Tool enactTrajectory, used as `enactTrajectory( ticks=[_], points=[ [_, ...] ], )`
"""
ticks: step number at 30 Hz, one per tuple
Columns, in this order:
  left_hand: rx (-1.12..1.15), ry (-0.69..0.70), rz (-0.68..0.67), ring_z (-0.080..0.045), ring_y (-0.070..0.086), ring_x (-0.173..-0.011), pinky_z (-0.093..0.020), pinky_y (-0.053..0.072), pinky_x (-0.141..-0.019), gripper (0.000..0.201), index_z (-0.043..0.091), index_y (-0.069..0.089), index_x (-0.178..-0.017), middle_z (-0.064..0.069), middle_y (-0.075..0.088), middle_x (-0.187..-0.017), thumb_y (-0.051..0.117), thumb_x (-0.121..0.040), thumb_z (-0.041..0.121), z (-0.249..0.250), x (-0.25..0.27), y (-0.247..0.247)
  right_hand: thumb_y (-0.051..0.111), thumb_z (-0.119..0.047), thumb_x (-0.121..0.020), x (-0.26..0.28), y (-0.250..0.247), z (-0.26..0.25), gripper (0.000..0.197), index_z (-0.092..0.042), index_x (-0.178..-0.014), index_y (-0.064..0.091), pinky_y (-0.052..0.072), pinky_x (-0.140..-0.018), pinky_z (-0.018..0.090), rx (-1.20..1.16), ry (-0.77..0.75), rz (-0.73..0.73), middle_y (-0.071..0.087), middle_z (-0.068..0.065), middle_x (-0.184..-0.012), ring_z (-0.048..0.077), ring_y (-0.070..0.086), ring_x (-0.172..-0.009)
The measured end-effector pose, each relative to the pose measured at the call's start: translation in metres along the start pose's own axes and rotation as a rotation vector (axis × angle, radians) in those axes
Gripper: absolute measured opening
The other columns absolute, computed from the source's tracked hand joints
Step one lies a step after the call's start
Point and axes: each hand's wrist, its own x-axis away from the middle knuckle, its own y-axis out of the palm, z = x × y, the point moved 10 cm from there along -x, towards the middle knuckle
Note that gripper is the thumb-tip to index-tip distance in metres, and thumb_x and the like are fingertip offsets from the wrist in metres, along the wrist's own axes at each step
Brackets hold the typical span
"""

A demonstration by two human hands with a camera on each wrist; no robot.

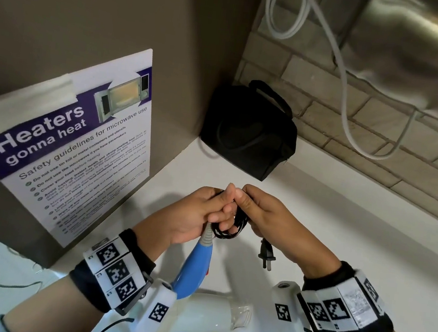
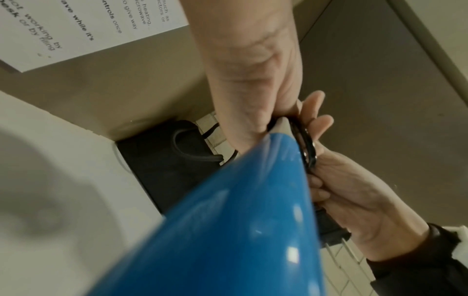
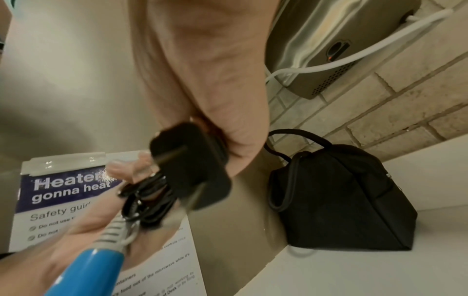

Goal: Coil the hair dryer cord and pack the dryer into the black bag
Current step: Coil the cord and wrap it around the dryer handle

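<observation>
- Cord [image 1: 232, 226]: you hold it bunched in small black loops between both hands above the tabletop [image 1: 316, 219]; plug [image 1: 266, 254] dangles loose.
- Left hand [image 1: 195, 215]: your grip clasps the loops at the blue handle's [image 1: 194, 270] end.
- Right hand [image 1: 267, 213]: grip pinches the same bundle.
- Hair dryer [image 1: 209, 322]: not yet packed.
- Black bag [image 1: 249, 133]: well apart in the corner; whether it is open, you cannot tell.
</observation>
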Motion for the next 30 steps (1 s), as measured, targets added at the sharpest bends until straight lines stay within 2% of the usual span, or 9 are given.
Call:
enactTrajectory(
  ticks=[3,5,8,11,16,19,21,24,30],
  points=[
    [0.021,0.019,0.083,-0.008,0.044,-0.046,-0.022,0.052,-0.061,0.042,0.015,0.051,-0.057,0.009,0.035,-0.040,0.056,-0.073,0.053,0.003,0.001,-0.006,0.045,-0.039,-0.097,0.000,0.003,0.005,0.045,0.005,-0.090,0.050,0.029,-0.045,0.013,-0.069,0.015,-0.004,0.047,0.004,-0.067,0.003,0.033,-0.046],
    [0.003,0.049,0.112,-0.007,0.048,-0.049,-0.021,0.051,-0.061,0.044,0.006,0.051,-0.069,0.009,0.041,-0.044,0.060,-0.084,0.047,0.004,0.001,-0.012,0.047,-0.037,-0.096,0.001,0.005,0.007,0.041,0.003,-0.090,0.050,0.026,-0.043,0.016,-0.139,0.015,-0.011,0.048,0.007,-0.068,0.006,0.029,-0.046],
    [-0.032,0.063,0.100,-0.008,0.055,-0.059,-0.021,0.051,-0.068,0.026,0.003,0.053,-0.076,0.007,0.050,-0.053,0.054,-0.089,0.025,0.001,0.002,-0.015,0.048,-0.032,-0.097,0.002,0.006,0.011,0.030,-0.006,-0.083,0.052,0.026,-0.041,0.014,-0.300,0.017,-0.007,0.048,0.017,-0.076,0.005,0.029,-0.044],
    [-0.026,0.051,0.101,-0.010,0.059,-0.071,-0.021,0.050,-0.078,0.016,0.003,0.059,-0.087,0.005,0.054,-0.062,0.053,-0.091,0.018,-0.005,0.004,-0.018,0.045,-0.034,-0.097,0.001,0.008,0.015,0.032,-0.011,-0.075,0.051,0.025,-0.041,0.013,-0.418,0.029,0.005,0.052,0.019,-0.077,0.004,0.035,-0.045],
    [-0.118,0.117,0.105,-0.010,0.058,-0.086,-0.022,0.048,-0.088,0.032,0.026,0.071,-0.077,0.005,0.064,-0.079,0.049,-0.095,0.010,-0.004,0.010,-0.015,0.036,-0.038,-0.100,-0.001,0.011,0.021,0.042,-0.012,-0.069,0.046,0.019,-0.047,0.022,-0.522,0.052,0.053,0.062,0.001,-0.062,0.006,0.046,-0.051],
    [-0.168,0.159,0.176,-0.013,0.057,-0.091,-0.023,0.048,-0.090,0.023,0.025,0.071,-0.086,0.000,0.065,-0.088,0.053,-0.094,0.014,-0.004,0.013,-0.021,0.035,-0.037,-0.100,-0.002,0.014,0.026,0.042,-0.012,-0.068,0.047,0.019,-0.045,0.019,-0.594,0.079,0.077,0.059,-0.001,-0.061,0.003,0.040,-0.045],
    [-0.286,0.147,0.243,-0.012,0.056,-0.090,-0.025,0.044,-0.088,0.015,0.016,0.065,-0.099,-0.003,0.062,-0.090,0.051,-0.096,0.022,-0.009,0.015,-0.028,0.035,-0.037,-0.100,-0.001,0.014,0.032,0.041,-0.013,-0.069,0.048,0.019,-0.044,0.016,-0.636,0.101,0.092,0.057,-0.006,-0.061,0.003,0.029,-0.043],
    [-0.476,0.096,0.308,-0.009,0.057,-0.092,-0.028,0.043,-0.089,0.028,0.013,0.056,-0.108,-0.004,0.064,-0.094,0.041,-0.100,0.035,-0.016,0.016,-0.035,0.040,-0.034,-0.099,0.001,0.015,0.037,0.035,-0.014,-0.073,0.051,0.020,-0.045,0.016,-0.617,0.121,0.047,0.052,-0.009,-0.063,0.006,0.019,-0.048],
    [-0.674,0.021,0.164,-0.018,0.054,-0.094,-0.047,0.043,-0.097,0.041,0.010,0.050,-0.118,-0.019,0.061,-0.107,0.035,-0.096,0.042,-0.019,0.004,-0.029,0.048,-0.033,-0.094,0.006,0.008,0.033,0.028,-0.007,-0.087,0.059,0.019,-0.041,0.013,-0.424,0.207,-0.223,0.048,-0.003,-0.067,0.004,0.022,-0.048]
  ],
)
